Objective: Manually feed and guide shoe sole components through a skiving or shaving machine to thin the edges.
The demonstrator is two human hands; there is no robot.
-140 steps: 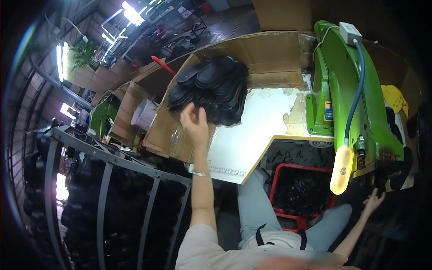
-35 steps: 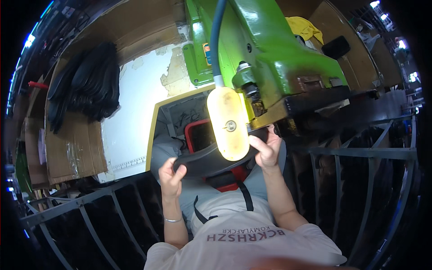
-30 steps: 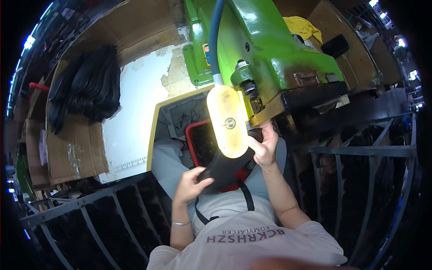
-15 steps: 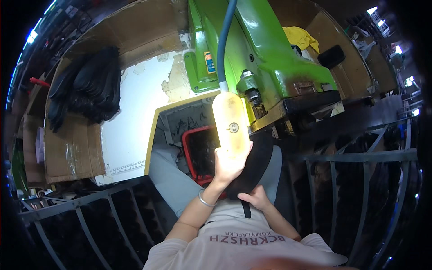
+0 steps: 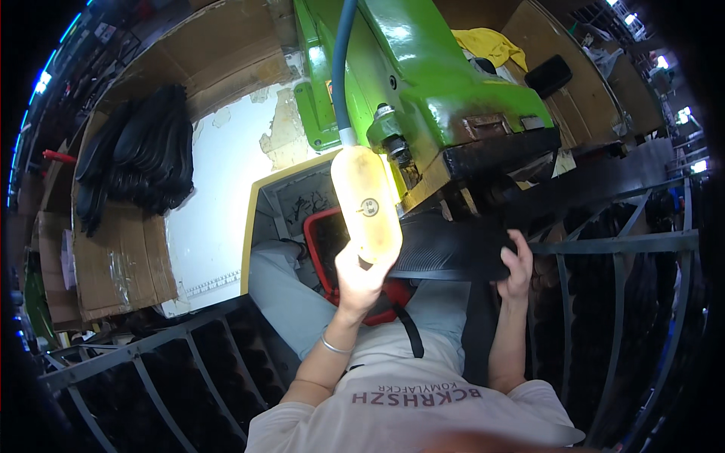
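Note:
A yellow lamp [image 5: 365, 204] on a blue-grey tube hangs in front of my left hand [image 5: 359, 285] and hides most of its fingers. Just right of that hand, a black ribbed shoe sole [image 5: 430, 255] lies crosswise under the green machine [image 5: 483, 102]; my left hand appears closed on its left end. My right hand [image 5: 517, 268] is at the sole's blurred right end, fingers curled loosely and apart. Contact there is hard to make out. A narrow black strip [image 5: 410, 331] hangs over my lap.
Below the lamp, a red bin [image 5: 311, 245] sits between my legs. Several black soles [image 5: 140, 147] are stacked in a cardboard box [image 5: 124, 264] on the left. A yellow cloth [image 5: 491, 47] lies behind the machine. Metal rails [image 5: 619, 243] stand on both sides, before dark racks.
The sole has swung from upright to crosswise. My right hand has moved up and right, away from my lap, and its fingers have spread. The whole view has shifted slightly.

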